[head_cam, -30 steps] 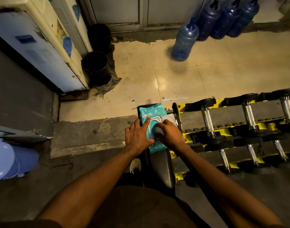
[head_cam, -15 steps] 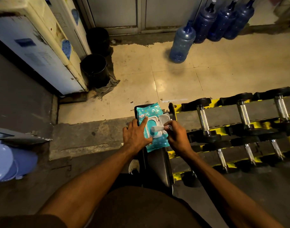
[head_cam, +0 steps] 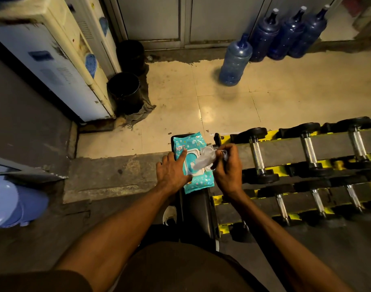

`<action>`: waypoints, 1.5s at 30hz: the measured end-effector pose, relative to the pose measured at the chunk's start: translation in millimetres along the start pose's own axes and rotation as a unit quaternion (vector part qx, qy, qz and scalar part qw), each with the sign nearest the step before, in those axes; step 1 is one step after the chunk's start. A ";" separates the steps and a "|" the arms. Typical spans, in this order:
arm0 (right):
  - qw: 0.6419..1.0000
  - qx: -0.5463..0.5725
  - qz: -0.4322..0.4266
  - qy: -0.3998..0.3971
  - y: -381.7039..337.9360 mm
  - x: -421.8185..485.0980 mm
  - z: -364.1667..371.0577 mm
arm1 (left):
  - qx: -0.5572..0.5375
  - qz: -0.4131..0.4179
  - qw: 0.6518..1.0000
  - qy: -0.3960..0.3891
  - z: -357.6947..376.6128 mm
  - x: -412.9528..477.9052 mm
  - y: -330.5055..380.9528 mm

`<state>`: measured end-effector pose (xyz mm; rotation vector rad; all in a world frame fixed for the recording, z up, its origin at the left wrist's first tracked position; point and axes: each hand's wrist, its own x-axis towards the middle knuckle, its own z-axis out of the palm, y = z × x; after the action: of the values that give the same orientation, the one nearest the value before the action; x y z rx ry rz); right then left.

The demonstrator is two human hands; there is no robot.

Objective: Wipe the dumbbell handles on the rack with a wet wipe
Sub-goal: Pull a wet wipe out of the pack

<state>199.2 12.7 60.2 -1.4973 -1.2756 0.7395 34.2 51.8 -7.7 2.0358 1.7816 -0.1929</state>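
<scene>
A teal wet-wipe pack (head_cam: 199, 182) lies on a black padded bench (head_cam: 198, 209), its white flip lid open. My left hand (head_cam: 173, 171) presses flat on the pack's left side, fingers spread. My right hand (head_cam: 227, 167) pinches a white wet wipe (head_cam: 203, 160) that is stretched partly out of the pack's opening. Just right of the bench stands a yellow and grey dumbbell rack (head_cam: 285, 151) with chrome-handled dumbbells; the nearest handle (head_cam: 256, 155) is right beside my right hand.
Several blue water jugs (head_cam: 235, 61) stand on the tiled floor at the back. Two black bins (head_cam: 125, 91) sit next to a white cabinet unit (head_cam: 54, 60) on the left. Another blue jug (head_cam: 12, 205) is at the left edge.
My right hand has lifted from the pack's opening and drawn the white wipe up and to the right. The left hand has stayed pressed on the pack.
</scene>
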 end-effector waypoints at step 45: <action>0.823 0.260 0.503 -0.042 46.7 -224.6 -190.5 | -0.499 0.088 0.861 -0.038 94.2 -267.9 159.9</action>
<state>329.0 -255.3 44.6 -1.6016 -0.1633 1.6856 161.0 -244.0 43.8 1.3535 1.2033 0.5878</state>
